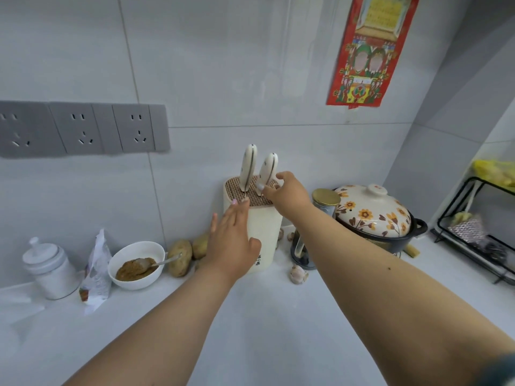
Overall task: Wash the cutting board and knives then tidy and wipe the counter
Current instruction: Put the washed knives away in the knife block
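Left hand (pixel 232 240) flat, fingers straight, against knife block (pixel 263 232); right hand (pixel 287 192), grip loosely curled, touching right knife (pixel 268 171) handle; hold uncertain.

Pale grey-white glossy wall tiles (pixel 223 65), large format, thin grout lines; two walls meet in a corner at right. Grey strip of three wall sockets (pixel 80 129) mounted at left, above the white smooth countertop (pixel 250 330). Red paper poster with green and yellow printed figures (pixel 367 51) hangs high on the back wall, right of centre. Black wire rack (pixel 473 246) stands against the right wall. Light even, soft, faint reflections on tiles.
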A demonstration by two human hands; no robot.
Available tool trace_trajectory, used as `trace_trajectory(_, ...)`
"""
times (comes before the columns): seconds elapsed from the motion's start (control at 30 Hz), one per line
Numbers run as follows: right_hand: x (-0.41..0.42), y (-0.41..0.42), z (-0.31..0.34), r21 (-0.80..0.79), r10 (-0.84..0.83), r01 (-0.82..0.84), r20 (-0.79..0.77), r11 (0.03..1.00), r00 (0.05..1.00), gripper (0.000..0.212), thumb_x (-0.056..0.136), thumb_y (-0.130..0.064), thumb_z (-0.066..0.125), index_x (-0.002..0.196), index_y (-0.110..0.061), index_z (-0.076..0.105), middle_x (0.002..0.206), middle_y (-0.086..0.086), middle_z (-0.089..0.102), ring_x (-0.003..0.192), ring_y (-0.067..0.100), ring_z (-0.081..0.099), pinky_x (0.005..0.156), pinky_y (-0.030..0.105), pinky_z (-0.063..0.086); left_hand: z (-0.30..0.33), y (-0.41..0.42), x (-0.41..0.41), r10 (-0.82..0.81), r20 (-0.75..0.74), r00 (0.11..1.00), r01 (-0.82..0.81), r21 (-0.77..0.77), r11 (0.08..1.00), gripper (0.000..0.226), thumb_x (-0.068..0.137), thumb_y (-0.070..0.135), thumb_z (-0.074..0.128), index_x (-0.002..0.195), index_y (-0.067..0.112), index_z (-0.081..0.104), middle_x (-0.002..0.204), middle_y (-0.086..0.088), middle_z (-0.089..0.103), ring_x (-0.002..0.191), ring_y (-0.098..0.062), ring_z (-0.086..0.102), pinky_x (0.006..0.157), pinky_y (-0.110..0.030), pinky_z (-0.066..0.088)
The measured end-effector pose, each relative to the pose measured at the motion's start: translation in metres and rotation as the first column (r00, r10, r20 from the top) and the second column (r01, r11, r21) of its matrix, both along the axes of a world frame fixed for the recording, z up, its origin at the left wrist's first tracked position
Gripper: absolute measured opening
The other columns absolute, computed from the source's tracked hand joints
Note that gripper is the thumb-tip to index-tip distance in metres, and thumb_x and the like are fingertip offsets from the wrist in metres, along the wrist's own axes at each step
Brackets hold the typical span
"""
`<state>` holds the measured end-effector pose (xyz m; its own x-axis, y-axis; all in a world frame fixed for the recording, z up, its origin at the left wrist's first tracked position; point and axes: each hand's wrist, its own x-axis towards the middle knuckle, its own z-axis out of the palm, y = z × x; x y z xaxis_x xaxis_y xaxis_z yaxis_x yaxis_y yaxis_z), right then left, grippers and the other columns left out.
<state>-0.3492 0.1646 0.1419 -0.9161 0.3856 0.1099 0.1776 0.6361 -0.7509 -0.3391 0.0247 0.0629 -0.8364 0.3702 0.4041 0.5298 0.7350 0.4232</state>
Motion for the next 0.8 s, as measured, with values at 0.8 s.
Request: trace_trajectory(0.8, 0.368, 0.241, -0.055, -0.352, -0.714, 0.65, -0.081, 0.673, 0.695, 0.016, 0.092, -0.036, 0.057, 0.1, -0.022, 0.054, 0.089, 0.005, 0.065, 0.083, 0.025, 0.066, 0.069, 0.036, 0.052, -0.005, 0.25, 0.261, -0.567, 0.241, 0.787, 0.556, 0.122, 0.823, 0.044, 0.086, 0.018, 0.054, 0.129, 0.022, 0.044, 0.132, 0.005, 0.038, 0.107, -0.01, 0.052, 0.087, -0.025, 0.045)
